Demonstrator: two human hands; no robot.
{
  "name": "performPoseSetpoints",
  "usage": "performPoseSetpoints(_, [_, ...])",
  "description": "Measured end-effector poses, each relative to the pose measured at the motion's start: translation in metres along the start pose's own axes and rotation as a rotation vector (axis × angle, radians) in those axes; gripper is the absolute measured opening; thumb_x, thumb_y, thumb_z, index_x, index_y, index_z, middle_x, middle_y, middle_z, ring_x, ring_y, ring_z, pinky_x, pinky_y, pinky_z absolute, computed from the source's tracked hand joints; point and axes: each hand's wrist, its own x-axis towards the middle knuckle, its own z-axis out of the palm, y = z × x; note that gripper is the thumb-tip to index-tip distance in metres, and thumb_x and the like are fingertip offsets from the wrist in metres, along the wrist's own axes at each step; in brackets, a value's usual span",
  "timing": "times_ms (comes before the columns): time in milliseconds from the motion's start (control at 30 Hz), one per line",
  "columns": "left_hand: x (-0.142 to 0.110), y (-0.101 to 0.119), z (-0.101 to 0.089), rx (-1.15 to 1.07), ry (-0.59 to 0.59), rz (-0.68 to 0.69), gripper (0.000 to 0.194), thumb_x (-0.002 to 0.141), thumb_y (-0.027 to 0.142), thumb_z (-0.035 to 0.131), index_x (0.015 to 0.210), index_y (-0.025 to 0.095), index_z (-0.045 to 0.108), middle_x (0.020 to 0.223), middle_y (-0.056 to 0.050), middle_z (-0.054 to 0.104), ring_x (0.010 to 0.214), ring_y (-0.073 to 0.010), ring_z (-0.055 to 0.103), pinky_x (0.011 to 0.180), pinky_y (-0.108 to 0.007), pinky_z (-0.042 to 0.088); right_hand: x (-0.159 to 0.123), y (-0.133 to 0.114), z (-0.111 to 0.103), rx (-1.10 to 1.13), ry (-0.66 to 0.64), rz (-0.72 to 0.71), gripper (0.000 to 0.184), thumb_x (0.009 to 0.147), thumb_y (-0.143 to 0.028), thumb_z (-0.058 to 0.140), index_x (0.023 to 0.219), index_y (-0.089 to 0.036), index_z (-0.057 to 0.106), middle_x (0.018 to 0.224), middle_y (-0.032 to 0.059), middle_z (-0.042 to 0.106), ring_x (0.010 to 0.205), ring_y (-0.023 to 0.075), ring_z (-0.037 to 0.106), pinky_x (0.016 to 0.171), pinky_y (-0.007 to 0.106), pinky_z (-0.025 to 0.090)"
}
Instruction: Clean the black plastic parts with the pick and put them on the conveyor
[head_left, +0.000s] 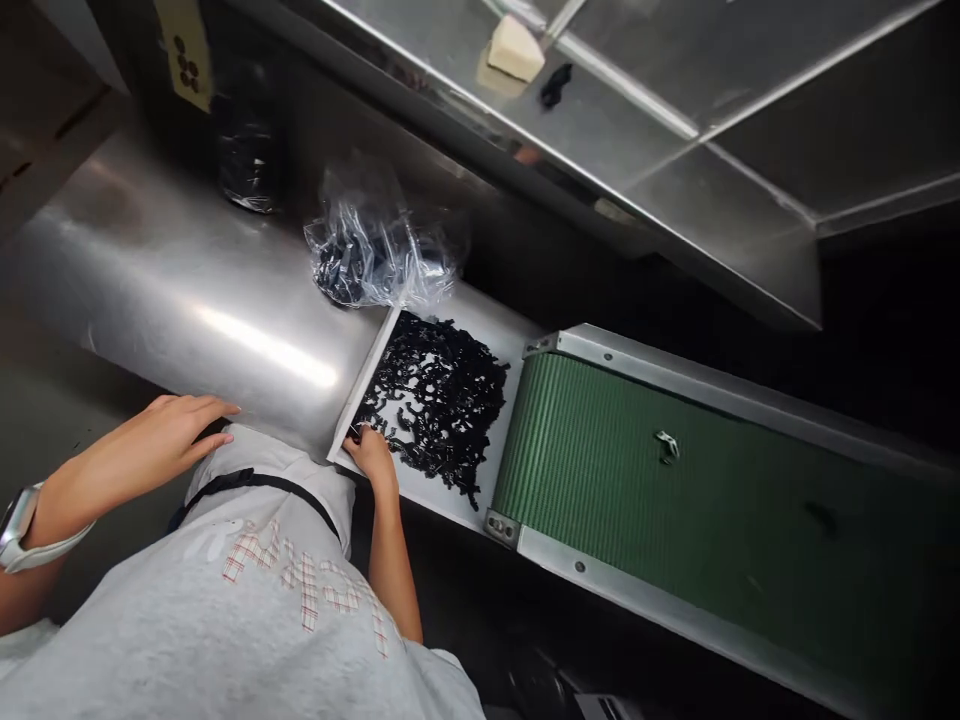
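My left hand (161, 437) lies flat with fingers stretched out on the edge of the steel worktop (187, 300), holding nothing. My right hand (371, 452) rests at the near edge of a white tray (495, 330), its fingers curled among small black plastic parts (439, 395); what they pinch is too small to make out. The black parts lie in a loose heap across the tray. A watch sits on my left wrist (16, 525).
A clear plastic bag (375, 250) of more black parts lies behind the tray. A green ribbed conveyor belt (675, 490) with metal side rails runs off to the right, with a small pale piece (666, 445) on it. A steel shelf (637, 130) overhangs above.
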Motion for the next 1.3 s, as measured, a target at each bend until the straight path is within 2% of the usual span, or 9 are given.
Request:
performPoseSetpoints(167, [0.023,0.014,0.003,-0.050,-0.138,0.112,0.058,0.095,0.064,0.046,0.131,0.025,0.068,0.134,-0.009,0.073,0.121,-0.0341,0.068,0.108,-0.049,0.049,-0.004,0.016,-0.002,0.288,0.088,-0.021,0.038,0.097,-0.039,0.065,0.128,-0.017,0.062,0.129,0.0096,0.066,0.112,0.0240,0.068,0.094,0.047,0.060])
performPoseSetpoints(300, [0.058,0.034,0.013,-0.194,-0.247,0.163,0.052,0.095,0.061,0.049,0.126,0.024,0.070,0.133,-0.009,0.073,0.123,-0.0314,0.067,0.109,-0.046,0.048,-0.008,0.026,-0.010,0.528,0.156,-0.072,0.038,0.097,-0.039,0.065,0.127,-0.017,0.062,0.129,0.0091,0.066,0.111,0.0242,0.068,0.093,0.046,0.060])
performPoseSetpoints(433, [0.105,0.059,0.050,-0.715,-0.305,0.132,0.046,0.085,0.056,0.066,0.113,0.021,0.073,0.127,-0.012,0.074,0.118,-0.0296,0.067,0.108,-0.044,0.047,-0.014,0.025,-0.018,0.762,0.174,-0.179,0.036,0.098,-0.040,0.064,0.126,-0.017,0.062,0.123,0.0088,0.068,0.104,0.0212,0.069,0.088,0.042,0.061])
performPoseSetpoints(533, [0.132,0.082,0.082,-0.830,-0.273,0.130,0.053,0.088,0.059,0.061,0.124,0.021,0.066,0.134,-0.013,0.069,0.121,-0.0266,0.065,0.108,-0.043,0.046,-0.026,0.019,-0.024,0.909,0.163,-0.290,0.031,0.099,-0.042,0.062,0.116,-0.016,0.064,0.106,0.0050,0.069,0.085,0.0153,0.068,0.075,0.033,0.060])
performPoseSetpoints(667, [0.142,0.106,0.103,-0.945,-0.304,0.142,0.055,0.094,0.058,0.052,0.130,0.019,0.060,0.119,-0.014,0.072,0.106,-0.0238,0.069,0.095,-0.041,0.052,-0.050,0.005,-0.034,1.033,0.129,-0.439,0.036,0.089,-0.053,0.069,0.091,-0.017,0.062,0.072,-0.0054,0.054,0.057,0.0070,0.044,0.055,0.022,0.040])
performPoseSetpoints(767, [0.135,0.115,0.101,-0.992,-0.279,0.182,0.049,0.094,0.059,0.053,0.125,0.021,0.061,0.113,-0.010,0.071,0.104,-0.0213,0.067,0.093,-0.038,0.051,-0.068,-0.004,-0.043,1.084,0.092,-0.503,0.040,0.074,-0.055,0.080,0.085,-0.020,0.064,0.070,-0.0051,0.053,0.058,0.0080,0.036,0.054,0.024,0.033])
performPoseSetpoints(900, [0.123,0.115,0.091,-0.993,-0.291,0.255,0.043,0.084,0.060,0.068,0.100,0.021,0.066,0.100,-0.005,0.069,0.097,-0.0203,0.063,0.091,-0.036,0.049,-0.083,-0.007,-0.052,1.152,0.014,-0.529,0.040,0.067,-0.053,0.085,0.079,-0.021,0.064,0.071,-0.0030,0.057,0.060,0.0089,0.035,0.053,0.025,0.028])
performPoseSetpoints(1000, [0.115,0.112,0.081,-0.972,-0.333,0.277,0.042,0.079,0.059,0.073,0.092,0.019,0.066,0.090,-0.003,0.067,0.089,-0.0188,0.061,0.086,-0.034,0.049,-0.087,-0.009,-0.051,1.223,-0.087,-0.535,0.049,0.062,-0.060,0.087,0.076,-0.021,0.061,0.063,-0.0056,0.051,0.054,0.0071,0.030,0.050,0.024,0.022])
performPoseSetpoints(1300, [0.084,0.113,0.048,-0.657,-0.272,0.351,0.029,0.098,0.046,0.052,0.098,0.021,0.067,0.090,-0.003,0.072,0.086,-0.0187,0.064,0.082,-0.033,0.049,-0.097,-0.026,-0.035,1.423,-0.325,-0.565,0.051,0.064,-0.062,0.085,0.072,-0.022,0.054,0.052,-0.0112,0.036,0.046,0.0038,0.016,0.047,0.024,0.015])
